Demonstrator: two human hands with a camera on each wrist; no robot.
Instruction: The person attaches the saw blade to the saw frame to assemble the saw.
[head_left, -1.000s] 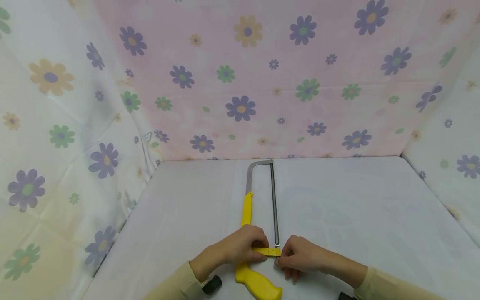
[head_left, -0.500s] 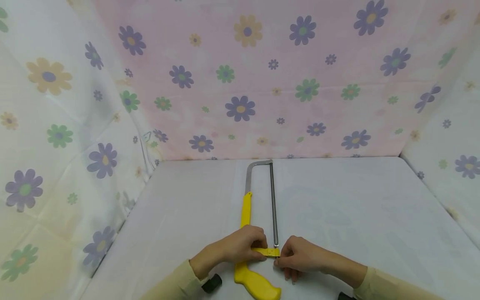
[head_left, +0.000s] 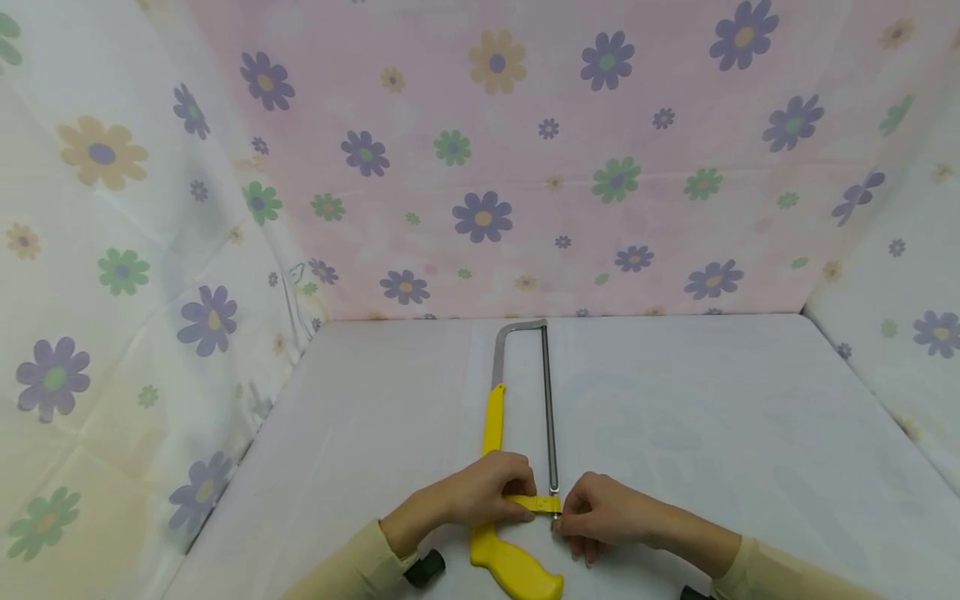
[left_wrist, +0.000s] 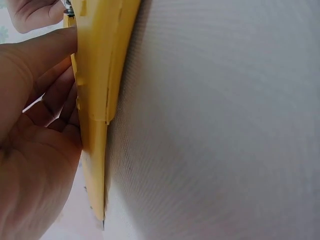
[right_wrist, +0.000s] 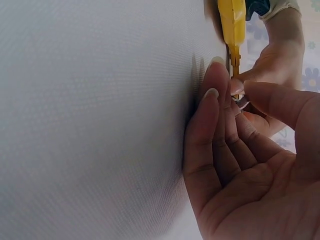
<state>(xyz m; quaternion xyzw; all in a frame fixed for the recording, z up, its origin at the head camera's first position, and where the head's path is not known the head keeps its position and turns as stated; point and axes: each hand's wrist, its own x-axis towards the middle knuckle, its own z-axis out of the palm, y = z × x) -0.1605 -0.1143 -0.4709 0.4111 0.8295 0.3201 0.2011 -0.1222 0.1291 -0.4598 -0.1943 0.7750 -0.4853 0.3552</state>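
Note:
A hacksaw [head_left: 493, 417] with a yellow handle and a grey metal frame lies flat on the white cloth. Its blade [head_left: 549, 400] runs along the right side, down to a short yellow cross arm [head_left: 536, 503]. My left hand [head_left: 491, 490] holds that arm between thumb and fingers, lying over the yellow frame. At the arm's right end, my right hand [head_left: 603, 510] pinches a small metal wing nut [right_wrist: 243, 102] with thumb and forefinger, which partly hide it. The other right fingers [right_wrist: 202, 135] are bent close to the cloth.
The white cloth-covered table [head_left: 712, 417] extends on both sides of the saw. A pink flowered curtain [head_left: 525, 167] hangs along the back edge, with pale flowered cloth [head_left: 112, 333] at the left and more at the right. Dark wrist straps show at the sleeves.
My right thumb and fingertips have shifted slightly at the wing nut, and more of the metal below the yellow arm shows. The left hand and the saw stay in place.

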